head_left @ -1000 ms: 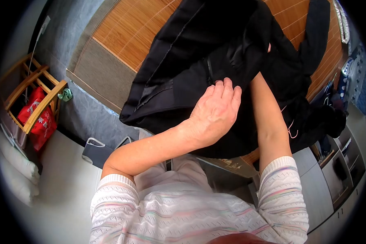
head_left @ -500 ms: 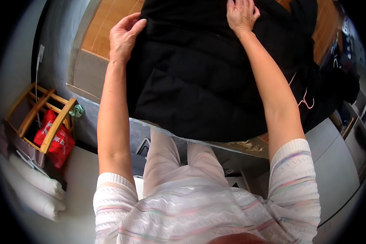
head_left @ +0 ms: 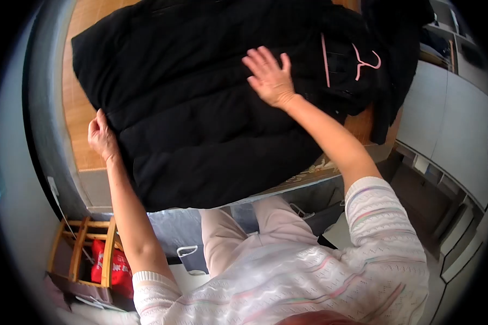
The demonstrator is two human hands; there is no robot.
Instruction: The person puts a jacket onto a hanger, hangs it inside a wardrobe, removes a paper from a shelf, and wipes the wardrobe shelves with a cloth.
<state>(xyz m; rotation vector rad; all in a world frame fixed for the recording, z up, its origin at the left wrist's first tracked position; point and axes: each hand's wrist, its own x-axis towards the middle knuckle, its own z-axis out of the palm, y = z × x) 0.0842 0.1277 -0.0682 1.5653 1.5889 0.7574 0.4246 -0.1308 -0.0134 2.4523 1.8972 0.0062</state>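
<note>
A large black padded coat [head_left: 190,119] lies spread over a bed-like surface with a tan woven top [head_left: 87,146]. My left hand [head_left: 102,136] pinches the coat's left edge, thumb and fingers together. Flat above the coat's middle is my right hand [head_left: 271,78], its fingers spread and nothing in them; whether the palm presses on the cloth I cannot tell. Right of that hand, a pink hanger [head_left: 360,64] shows at the coat's neck end, its hook pointing right. More dark cloth [head_left: 398,49] lies beyond the hanger, partly bunched.
At lower left stands a wooden stool-like frame [head_left: 81,244] with a red bag [head_left: 111,265] in it. A white cabinet [head_left: 447,108] is at the right. The surface's front edge [head_left: 287,184] runs just ahead of my legs.
My view has swung to the right, and the coat's left end and hanger now show more fully. My right hand has moved nearer, fingers spread. The left hand remains at the coat's edge.
</note>
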